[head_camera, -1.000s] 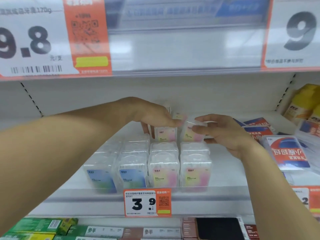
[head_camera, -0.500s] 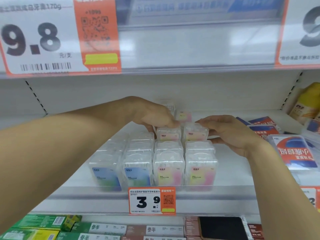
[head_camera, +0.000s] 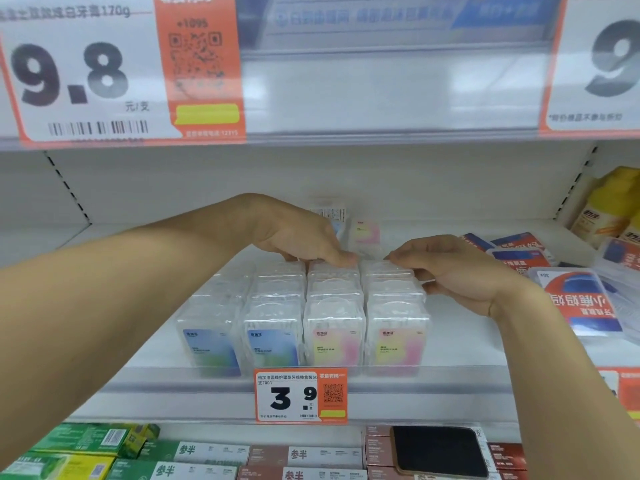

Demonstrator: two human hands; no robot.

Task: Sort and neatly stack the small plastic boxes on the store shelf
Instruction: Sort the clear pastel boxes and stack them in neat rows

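Small clear plastic boxes stand in four columns on the white shelf [head_camera: 467, 344]. The two left columns carry blue labels [head_camera: 273, 344] and the two right columns pink-yellow labels [head_camera: 334, 344]. My left hand [head_camera: 298, 237] grips the rear box of the third column [head_camera: 332, 271] from above. My right hand [head_camera: 450, 268] pinches the rear box of the fourth column [head_camera: 384, 271], fingers on its top and thumb at its side. Both boxes sit level with their rows. A loose pink-labelled box [head_camera: 365, 232] stands further back, partly hidden by my left hand.
Red-and-blue flat packets [head_camera: 581, 299] lie close to my right wrist, with yellow packs [head_camera: 609, 206] behind them. A 3.9 price tag [head_camera: 301, 396] hangs on the front rail. The upper shelf edge [head_camera: 381, 133] is low overhead. Green and red cartons and a black object [head_camera: 440, 452] fill the shelf below.
Both hands have lowered their pink-labelled boxes onto the shelf behind the third and fourth columns. The labels that faced me are now hidden behind the rows in front.
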